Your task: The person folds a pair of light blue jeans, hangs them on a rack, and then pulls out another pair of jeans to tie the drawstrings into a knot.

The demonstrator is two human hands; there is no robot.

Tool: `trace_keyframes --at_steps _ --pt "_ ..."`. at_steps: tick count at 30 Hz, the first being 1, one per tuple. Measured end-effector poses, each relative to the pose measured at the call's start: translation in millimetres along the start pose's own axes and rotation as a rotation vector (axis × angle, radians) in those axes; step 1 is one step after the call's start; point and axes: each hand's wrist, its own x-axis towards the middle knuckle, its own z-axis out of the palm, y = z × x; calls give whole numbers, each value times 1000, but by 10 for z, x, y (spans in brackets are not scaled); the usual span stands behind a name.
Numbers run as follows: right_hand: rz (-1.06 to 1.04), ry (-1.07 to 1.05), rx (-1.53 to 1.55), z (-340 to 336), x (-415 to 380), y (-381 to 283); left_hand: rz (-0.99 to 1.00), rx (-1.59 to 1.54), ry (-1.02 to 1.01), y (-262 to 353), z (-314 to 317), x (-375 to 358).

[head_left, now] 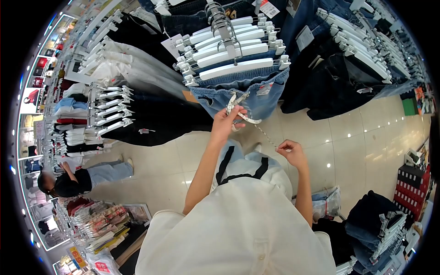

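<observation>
Close in front of the hanging blue jeans [217, 95], my left hand [224, 123] is closed around a white tape measure [251, 121] with small dark marks. Part of the tape loops up over the front of the jeans by their drawstring waist. The rest droops in a thin curve to the right. Lower and to that side, my right hand [292, 153] pinches the tape between thumb and fingertips. The jeans' elastic waistband is clipped to a white hanger [236, 68], and a white and red tag [264, 89] sits at the waist.
More white hangers crowd the rail behind the jeans. Black clothes [156, 120] hang to the left and dark jeans [337, 87] to the right. Tiled floor [339, 133] shows between racks. A person [85, 181] stands at the left. Folded denim [366, 229] lies at lower right.
</observation>
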Motion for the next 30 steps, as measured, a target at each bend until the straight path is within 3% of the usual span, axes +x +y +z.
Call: trace_keyframes --at_steps 1,3,7,9,12,16,18,22,24,26,28,30 --pt "2 6 -2 -18 -17 143 -2 -1 -6 -1 -34 6" --pt "259 -54 -369 -71 -52 423 -4 152 -43 -8 -107 17" --pt "354 -48 -576 -63 -60 855 -84 264 -124 106 -130 -72" --pt "358 15 -304 -78 -33 1011 -87 301 -106 48 -197 -71" --pt "403 170 -350 -76 4 1244 -88 344 -85 101 -272 -102" --pt "359 177 -245 17 43 1186 -148 361 -37 39 -431 -86" --pt "276 -48 109 75 97 1178 -175 382 -9 -102 -538 -9" --pt "256 -154 267 78 127 1040 -77 520 -64 -461 -864 142" --pt "378 -129 430 61 85 745 -59 530 -71 -669 -1057 200" --pt "395 -93 453 85 82 747 92 774 -42 -852 -1226 255" --pt "407 -58 472 65 87 841 77 828 -30 -719 -1130 114" --pt "352 71 254 88 103 1031 65 881 -10 -680 -1109 48"
